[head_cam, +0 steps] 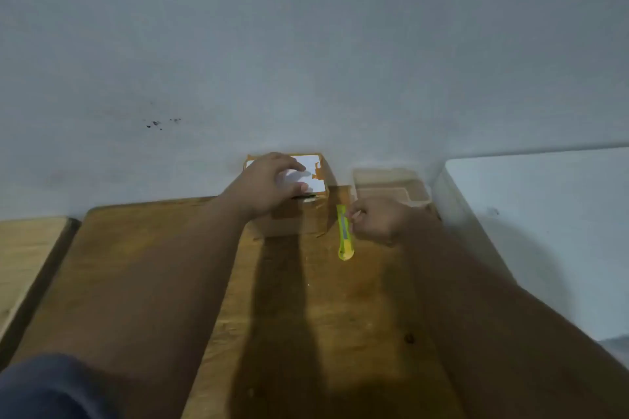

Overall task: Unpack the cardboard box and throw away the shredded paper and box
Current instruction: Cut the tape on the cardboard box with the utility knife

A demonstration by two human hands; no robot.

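Keep your left hand (269, 182), fingers spread, pressing the cardboard box (296, 204); your right hand (377, 219), loosely curled and empty, grasps the cutter (345, 235) mid-handle

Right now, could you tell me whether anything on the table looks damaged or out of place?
The cardboard box under the left hand has ragged, torn tape around its white label. A yellow utility knife lies loose on the table beside the right hand; whether its blade is out is unclear.
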